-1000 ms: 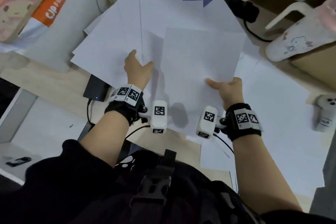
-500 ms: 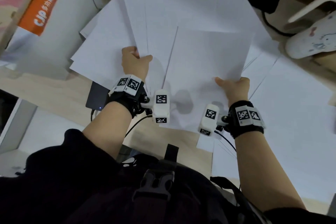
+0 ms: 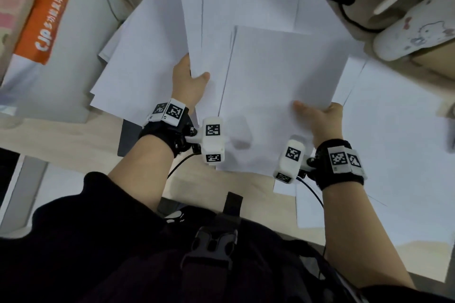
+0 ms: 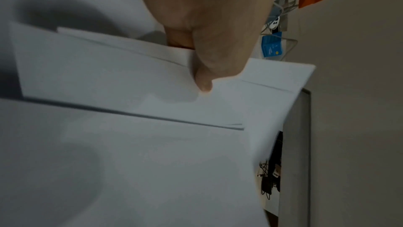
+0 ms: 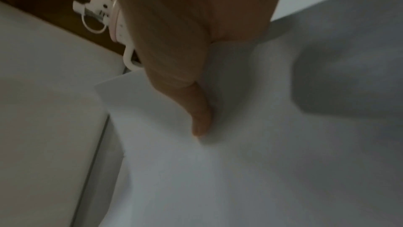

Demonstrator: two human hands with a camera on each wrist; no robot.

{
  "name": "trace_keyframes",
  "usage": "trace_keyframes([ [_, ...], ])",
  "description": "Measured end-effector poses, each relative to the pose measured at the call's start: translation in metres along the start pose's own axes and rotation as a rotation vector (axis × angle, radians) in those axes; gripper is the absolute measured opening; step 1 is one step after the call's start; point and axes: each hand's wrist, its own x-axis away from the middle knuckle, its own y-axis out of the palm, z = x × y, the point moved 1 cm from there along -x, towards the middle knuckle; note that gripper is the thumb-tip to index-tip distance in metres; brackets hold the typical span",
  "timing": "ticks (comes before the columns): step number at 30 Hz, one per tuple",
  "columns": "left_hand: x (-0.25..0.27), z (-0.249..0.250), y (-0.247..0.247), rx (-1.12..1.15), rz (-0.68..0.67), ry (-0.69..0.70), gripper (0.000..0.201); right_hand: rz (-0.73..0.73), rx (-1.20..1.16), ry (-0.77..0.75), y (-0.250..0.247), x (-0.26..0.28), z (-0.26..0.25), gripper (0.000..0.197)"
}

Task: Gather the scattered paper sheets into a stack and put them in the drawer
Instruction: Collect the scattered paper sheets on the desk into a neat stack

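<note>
Both hands pinch fanned paper sheets: left hand, right hand.

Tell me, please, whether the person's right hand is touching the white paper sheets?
Touching. The right wrist view shows the right hand pinching the white paper sheets, thumb pressed flat on top.

1. A home desk or small office workspace: a pale wooden desk lay under loose paper sheets.
2. An orange-printed package sat far left.
3. A cartoon-printed cup stood far right, near a black cable.
</note>
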Motion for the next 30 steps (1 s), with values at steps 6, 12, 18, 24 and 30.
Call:
trace_keyframes([
  [6, 0.018, 0.001, -0.013, 0.017, -0.151, 0.002, 0.029, -0.038, -0.221, -0.090, -0.007, 0.026, -0.003, 0.017],
  [12, 0.027, -0.001, -0.019, 0.070, -0.305, -0.043, 0.024, -0.106, -0.349, -0.120, -0.021, 0.040, 0.001, 0.028],
  [18, 0.038, 0.011, -0.019, 0.030, -0.402, -0.001, 0.021, -0.116, -0.426, -0.165, -0.039, 0.049, -0.001, 0.041],
  [24, 0.057, 0.026, -0.014, 0.029, -0.422, 0.027, 0.022, -0.107, -0.485, -0.220, -0.054, 0.064, -0.011, 0.050],
  [30, 0.076, 0.046, -0.021, 0.086, -0.214, 0.163, 0.020, -0.134, -0.492, -0.254, -0.067, 0.085, -0.019, 0.057],
])
